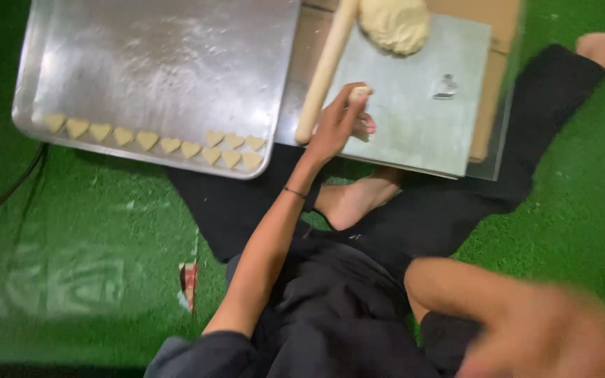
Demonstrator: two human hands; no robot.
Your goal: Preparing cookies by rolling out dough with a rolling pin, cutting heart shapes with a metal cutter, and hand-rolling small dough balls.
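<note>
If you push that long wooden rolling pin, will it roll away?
Probably yes: the rolling pin is round and smooth, and it lies on a flat metal sheet, so a sideways push should roll it. Pushed along its length, it would likely only slide. It looks stiff, not bendy. The dough lump right beside it might stop it.

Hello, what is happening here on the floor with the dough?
A person sits cross-legged on green matting. The left hand holds a small piece of dough over a grey work board, next to a wooden rolling pin. A larger lump of dough and a small metal cutter lie on the board. A metal baking tray holds heart-shaped pieces along its near edge. The right hand is blurred, close to the camera.
</note>
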